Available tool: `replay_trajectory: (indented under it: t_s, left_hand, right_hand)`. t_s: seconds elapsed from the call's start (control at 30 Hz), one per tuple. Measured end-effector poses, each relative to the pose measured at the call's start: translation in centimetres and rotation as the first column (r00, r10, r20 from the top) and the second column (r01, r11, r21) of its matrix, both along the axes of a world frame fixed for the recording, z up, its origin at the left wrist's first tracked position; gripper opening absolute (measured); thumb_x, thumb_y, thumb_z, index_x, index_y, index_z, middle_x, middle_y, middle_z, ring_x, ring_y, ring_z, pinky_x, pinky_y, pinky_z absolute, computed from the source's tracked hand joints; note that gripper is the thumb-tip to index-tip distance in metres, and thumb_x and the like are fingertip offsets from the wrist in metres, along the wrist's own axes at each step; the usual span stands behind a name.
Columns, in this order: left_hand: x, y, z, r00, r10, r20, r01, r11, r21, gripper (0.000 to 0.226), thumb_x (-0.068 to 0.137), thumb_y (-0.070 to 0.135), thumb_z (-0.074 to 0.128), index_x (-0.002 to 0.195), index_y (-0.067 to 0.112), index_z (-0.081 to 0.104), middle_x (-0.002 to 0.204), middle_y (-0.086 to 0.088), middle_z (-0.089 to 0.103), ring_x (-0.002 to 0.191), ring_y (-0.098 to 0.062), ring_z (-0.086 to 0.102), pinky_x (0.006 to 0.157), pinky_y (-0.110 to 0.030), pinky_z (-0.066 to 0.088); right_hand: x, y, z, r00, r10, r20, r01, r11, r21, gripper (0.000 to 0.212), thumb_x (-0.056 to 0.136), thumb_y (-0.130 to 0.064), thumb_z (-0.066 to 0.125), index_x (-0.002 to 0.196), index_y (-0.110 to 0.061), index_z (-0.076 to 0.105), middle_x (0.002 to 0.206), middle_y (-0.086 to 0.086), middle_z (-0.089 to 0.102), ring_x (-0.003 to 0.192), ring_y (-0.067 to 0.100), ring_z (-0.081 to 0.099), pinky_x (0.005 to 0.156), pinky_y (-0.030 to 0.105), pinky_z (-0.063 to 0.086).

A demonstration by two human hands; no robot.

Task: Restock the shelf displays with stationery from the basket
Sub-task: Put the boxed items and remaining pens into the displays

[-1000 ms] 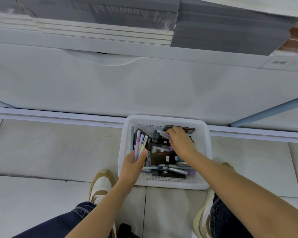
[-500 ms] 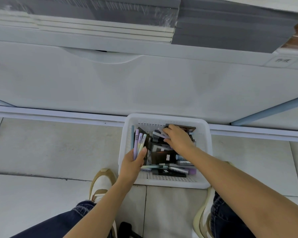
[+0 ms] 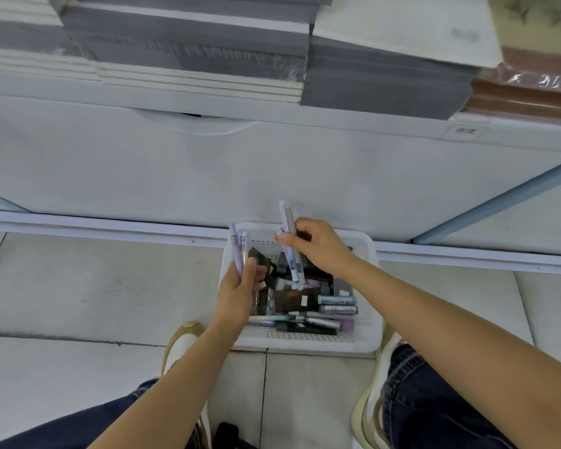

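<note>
Two hands work over a white plastic basket [image 3: 371, 343], which stands on the tiled floor [image 3: 78, 286] against the base of a white shelf unit [image 3: 272, 163]. The left hand [image 3: 238, 291] grips a pen bundle [image 3: 238, 251] of about three pastel barrels, held upright over the basket's left rim. The right hand [image 3: 319, 247] pinches pastel pens [image 3: 289, 244], slanted above the middle of the basket; blur makes their count uncertain, possibly two. The basket contains loose pens [image 3: 336, 304] and dark packets [image 3: 293, 301]. Grey notebooks [image 3: 386, 85] and brown notebooks [image 3: 528, 98] lie stacked on the shelf above.
</note>
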State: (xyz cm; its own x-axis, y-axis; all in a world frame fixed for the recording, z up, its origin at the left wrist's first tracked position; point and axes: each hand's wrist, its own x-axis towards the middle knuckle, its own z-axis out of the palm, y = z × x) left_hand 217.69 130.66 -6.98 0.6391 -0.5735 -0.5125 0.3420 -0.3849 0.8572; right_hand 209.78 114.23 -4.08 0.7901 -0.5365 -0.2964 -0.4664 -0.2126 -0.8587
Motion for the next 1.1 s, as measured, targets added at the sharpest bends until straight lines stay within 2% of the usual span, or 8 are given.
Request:
replay_trajectory:
  t_s: [0.07, 0.2, 0.4, 0.57, 0.73, 0.83, 0.97, 1.1]
  left_hand:
    - [0.0, -0.5, 1.7, 1.000, -0.002, -0.005, 0.002, 0.997, -0.071, 0.035, 0.102, 0.035, 0.040, 0.125, 0.013, 0.055, 0.113, -0.002, 0.067, 0.103, -0.013, 0.064, 0.082, -0.020, 0.050]
    - [-1.0, -1.1, 5.8, 0.994, -0.071, -0.082, 0.049, 0.968, -0.248, 0.030, 0.104, 0.030, 0.036, 0.119, 0.017, 0.059, 0.097, -0.009, 0.073, 0.086, -0.019, 0.071, 0.073, -0.029, 0.058]
    - [-2.4, -1.3, 10.2, 0.997, -0.045, -0.066, 0.018, 0.931, -0.366, 0.029, 0.103, 0.037, 0.040, 0.097, 0.015, 0.059, 0.058, -0.004, 0.054, 0.047, -0.016, 0.045, 0.043, -0.026, 0.041]
    - [-2.1, -0.6, 13.3, 0.989, -0.139, 0.043, 0.145, 0.907, -0.395, 0.028, 0.095, 0.038, 0.057, 0.100, 0.011, 0.058, 0.062, -0.003, 0.049, 0.045, -0.013, 0.041, 0.042, -0.023, 0.035]
    - [-1.4, -0.4, 17.1, 0.989, -0.101, 0.109, 0.137, 0.904, -0.406, 0.020, 0.100, 0.029, 0.050, 0.094, 0.012, 0.056, 0.068, -0.007, 0.068, 0.042, -0.019, 0.055, 0.036, -0.022, 0.036]
    - [-0.8, -0.2, 19.4, 0.981, -0.028, 0.190, 0.104, 0.911, -0.398, 0.016, 0.100, 0.027, 0.049, 0.095, 0.013, 0.053, 0.072, -0.008, 0.071, 0.043, -0.019, 0.059, 0.036, -0.021, 0.036]
    - [0.2, -0.3, 23.0, 0.942, 0.054, 0.331, 0.105, 0.889, -0.446, 0.023, 0.100, 0.026, 0.052, 0.082, 0.013, 0.045, 0.058, -0.002, 0.042, 0.042, -0.012, 0.035, 0.038, -0.021, 0.029]
    - [0.3, -0.4, 26.2, 0.929, -0.046, 0.367, 0.225, 0.858, -0.462, 0.028, 0.094, 0.029, 0.061, 0.076, 0.014, 0.045, 0.050, 0.007, 0.038, 0.040, -0.010, 0.031, 0.038, -0.021, 0.028]
  right_hand:
    - [0.1, 0.6, 1.7, 0.997, -0.064, 0.034, 0.058, 0.985, 0.161, 0.027, 0.091, -0.031, 0.063, 0.095, -0.006, 0.072, 0.095, 0.015, 0.072, 0.087, 0.028, 0.067, 0.080, 0.040, 0.054]
    - [0.2, 2.1, 4.9, 0.971, -0.198, 0.135, 0.136, 0.920, 0.368, 0.021, 0.091, -0.022, 0.064, 0.100, -0.005, 0.072, 0.095, 0.011, 0.073, 0.078, 0.008, 0.066, 0.073, 0.018, 0.053]
    - [0.2, 3.5, 9.3, 0.936, -0.277, 0.217, 0.179, 0.906, 0.384, 0.017, 0.092, -0.020, 0.064, 0.092, -0.004, 0.071, 0.081, 0.007, 0.069, 0.071, 0.012, 0.064, 0.069, 0.021, 0.052]
    - [-0.3, 4.3, 12.8, 0.909, -0.289, 0.299, 0.164, 0.911, 0.378, 0.017, 0.093, -0.021, 0.062, 0.087, -0.008, 0.072, 0.074, 0.002, 0.070, 0.066, 0.011, 0.064, 0.066, 0.023, 0.053]
    - [-1.3, 3.5, 16.6, 0.876, -0.302, 0.376, 0.178, 0.927, 0.330, 0.030, 0.099, -0.025, 0.052, 0.109, -0.003, 0.069, 0.078, 0.004, 0.058, 0.070, 0.015, 0.055, 0.063, 0.021, 0.049]
    - [-2.0, 3.0, 19.4, 0.917, -0.158, 0.367, 0.084, 0.975, 0.208, 0.027, 0.100, -0.028, 0.048, 0.096, -0.012, 0.070, 0.079, 0.001, 0.054, 0.073, 0.012, 0.055, 0.065, 0.020, 0.049]
    - [-3.4, 2.8, 22.5, 0.964, 0.190, 0.187, -0.205, 0.977, 0.060, 0.027, 0.098, -0.032, 0.052, 0.085, -0.015, 0.070, 0.074, 0.000, 0.054, 0.067, 0.007, 0.053, 0.066, 0.019, 0.047]
    - [-4.7, 3.2, 24.8, 0.919, 0.387, 0.073, -0.383, 0.922, -0.062, 0.028, 0.096, -0.039, 0.054, 0.087, -0.019, 0.072, 0.071, -0.005, 0.051, 0.069, 0.007, 0.050, 0.073, 0.024, 0.044]
